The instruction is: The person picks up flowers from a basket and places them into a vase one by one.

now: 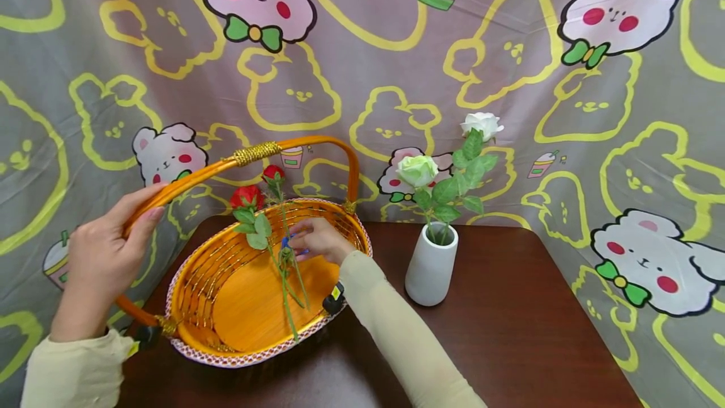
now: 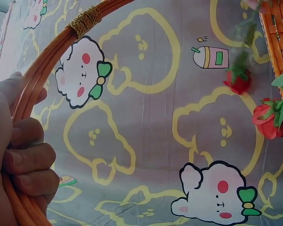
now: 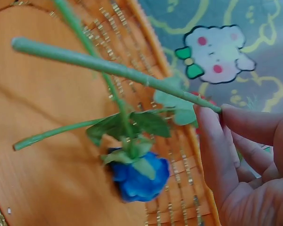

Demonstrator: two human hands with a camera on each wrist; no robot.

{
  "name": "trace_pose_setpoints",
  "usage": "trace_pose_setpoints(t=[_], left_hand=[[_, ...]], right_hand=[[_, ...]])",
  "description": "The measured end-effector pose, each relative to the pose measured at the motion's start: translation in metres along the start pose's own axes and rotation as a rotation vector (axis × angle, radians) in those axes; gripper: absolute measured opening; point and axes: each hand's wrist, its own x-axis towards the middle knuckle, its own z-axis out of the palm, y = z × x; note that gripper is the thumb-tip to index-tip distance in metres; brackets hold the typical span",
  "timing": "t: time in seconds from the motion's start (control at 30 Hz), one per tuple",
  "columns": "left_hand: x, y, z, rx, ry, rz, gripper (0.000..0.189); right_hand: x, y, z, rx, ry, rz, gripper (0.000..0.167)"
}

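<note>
My left hand point(image 1: 104, 250) grips the arched wooden handle point(image 1: 198, 178) of an orange woven basket point(image 1: 243, 361), its fingers curled round it in the left wrist view. Over the basket, my right hand point(image 1: 320, 241) pinches the green stem point(image 3: 118, 70) of a red rose point(image 1: 274, 173) between thumb and finger. That rose's bloom hangs blurred in the left wrist view. A second red rose point(image 1: 247, 197) leans at the basket's far rim. The blue rose point(image 3: 141, 176) lies inside, bloom against the woven wall, partly hidden by my right hand in the head view.
A white vase point(image 1: 430, 269) stands right of the basket on the dark brown table point(image 1: 510, 307). It holds a white rose point(image 1: 481, 126) and a pale green rose point(image 1: 418, 170). A cartoon-print cloth point(image 1: 351, 74) hangs close behind the table and along its sides.
</note>
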Motion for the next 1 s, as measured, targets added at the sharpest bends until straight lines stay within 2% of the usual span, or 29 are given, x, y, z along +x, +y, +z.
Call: trace_pose_setpoints(t=[0.2,0.57,0.8,1.0], left_hand=[[0.001,0.000,0.000,0.002,-0.012,-0.016,0.039],[0.001,0.000,0.000,0.009,-0.021,-0.044,0.040],[0.001,0.000,-0.001,0.004,-0.021,-0.049,0.040],[0.001,0.000,-0.001,0.014,-0.023,-0.049,0.041]], right_hand=[[-0.017,-0.008,-0.010,0.054,-0.020,-0.021,0.036],[-0.050,-0.006,-0.019,0.077,-0.008,-0.096,0.037],[-0.073,0.003,-0.018,0.086,-0.028,-0.120,0.031],[-0.096,0.019,-0.015,0.095,-0.049,-0.154,0.035]])
